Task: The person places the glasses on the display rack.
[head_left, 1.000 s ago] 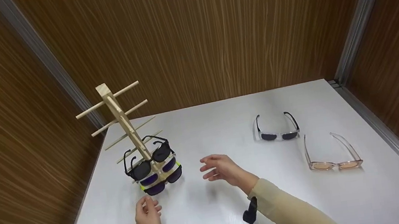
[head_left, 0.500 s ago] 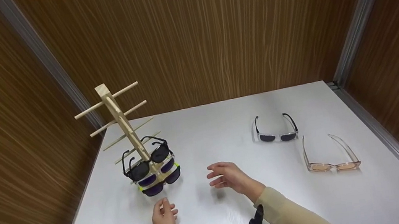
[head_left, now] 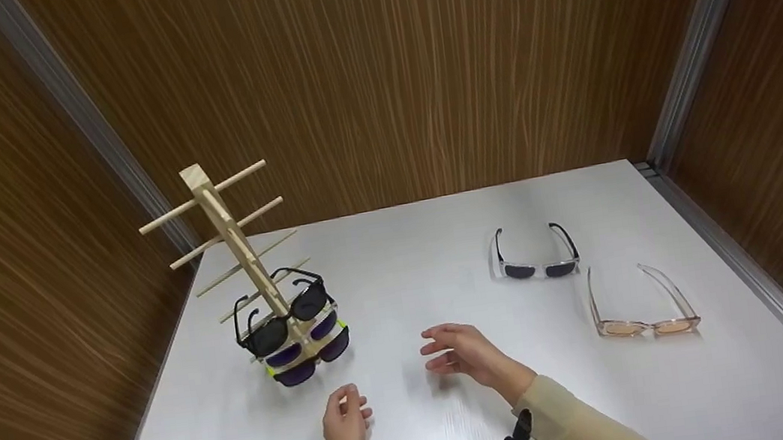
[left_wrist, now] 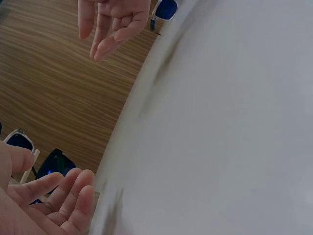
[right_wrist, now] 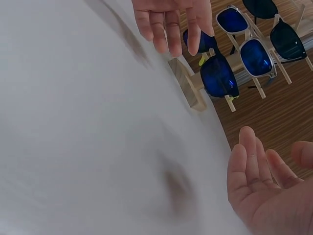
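My left hand (head_left: 346,427) is over the white table in front of a wooden eyewear stand (head_left: 237,240), fingers loosely bent and nothing in them. To its right hovers my right hand (head_left: 474,357), also holding nothing, its fingers relaxed and pointing left. Three pairs of sunglasses hang low on the stand. Black-framed sunglasses (head_left: 269,337) are uppermost, clear-framed sunglasses (head_left: 284,355) sit below them, and dark-lensed sunglasses with yellow-green temples (head_left: 296,373) are lowest. The right wrist view shows the stand's base (right_wrist: 187,85) on the table.
On the right of the table (head_left: 397,264) lie clear-framed sunglasses with dark lenses (head_left: 561,269) and, nearer, clear pinkish glasses with orange lenses (head_left: 621,329). Their temples are unfolded. Wood-grain panels (head_left: 373,78) surround the table at the back and sides. Upper pegs of the stand are bare.
My left hand has moved right, away from the stand. My right hand has shifted slightly right and toward me. The view has drifted a little; the eyewear stays in place.
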Demonstrator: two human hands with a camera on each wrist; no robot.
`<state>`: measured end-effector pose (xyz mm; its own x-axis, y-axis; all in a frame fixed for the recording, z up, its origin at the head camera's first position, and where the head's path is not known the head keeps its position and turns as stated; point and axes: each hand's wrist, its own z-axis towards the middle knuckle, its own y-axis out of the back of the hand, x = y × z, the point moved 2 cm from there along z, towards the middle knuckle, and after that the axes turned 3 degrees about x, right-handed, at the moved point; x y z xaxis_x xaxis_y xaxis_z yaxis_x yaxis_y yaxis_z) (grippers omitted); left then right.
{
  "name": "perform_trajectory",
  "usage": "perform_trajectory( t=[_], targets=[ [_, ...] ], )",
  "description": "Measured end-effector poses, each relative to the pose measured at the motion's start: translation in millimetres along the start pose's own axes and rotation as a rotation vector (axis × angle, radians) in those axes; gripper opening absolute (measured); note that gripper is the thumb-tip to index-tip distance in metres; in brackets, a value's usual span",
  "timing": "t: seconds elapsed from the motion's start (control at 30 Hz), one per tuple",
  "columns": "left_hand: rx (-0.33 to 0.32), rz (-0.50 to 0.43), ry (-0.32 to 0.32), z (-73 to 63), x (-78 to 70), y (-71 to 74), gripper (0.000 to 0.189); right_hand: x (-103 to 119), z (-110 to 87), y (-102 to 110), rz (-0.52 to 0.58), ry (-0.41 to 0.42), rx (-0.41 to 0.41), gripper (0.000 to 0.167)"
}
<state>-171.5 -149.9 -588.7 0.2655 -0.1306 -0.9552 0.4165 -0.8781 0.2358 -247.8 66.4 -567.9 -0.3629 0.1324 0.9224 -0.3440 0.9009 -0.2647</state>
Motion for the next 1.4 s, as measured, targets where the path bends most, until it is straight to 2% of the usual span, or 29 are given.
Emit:
perform_trajectory(
  t=[0.13,0.47,0.8,0.9,1.07,1.4],
  targets=[
    [0.028,-0.005,0.001,-3.8,-5.5,-7.5,0.032,-3,-3.7,8,0.007,0.001,-0.008,0.048],
    [0.114,-0.069,0.014,-3.5,-5.1,-26.6,0.032,2,-13.3,29,0.032,0.017,-0.054,0.049],
    [0.204,-0.114,-0.001,-8.1,-6.4,-48.0,0.032,0,-27.3,52,0.031,0.014,-0.119,0.048],
    [0.24,-0.126,-0.029,-9.9,-8.5,-56.9,0.032,-1,-33.4,61,0.04,0.024,-0.145,0.047],
    [0.307,-0.131,-0.061,-15.6,-13.3,-71.8,0.034,-2,-44.9,78,0.057,0.047,-0.193,0.046],
    [0.363,-0.115,-0.064,-29.7,-15.9,-98.3,0.033,-8,-68.0,104,0.074,0.049,-0.251,0.046]
  ],
)
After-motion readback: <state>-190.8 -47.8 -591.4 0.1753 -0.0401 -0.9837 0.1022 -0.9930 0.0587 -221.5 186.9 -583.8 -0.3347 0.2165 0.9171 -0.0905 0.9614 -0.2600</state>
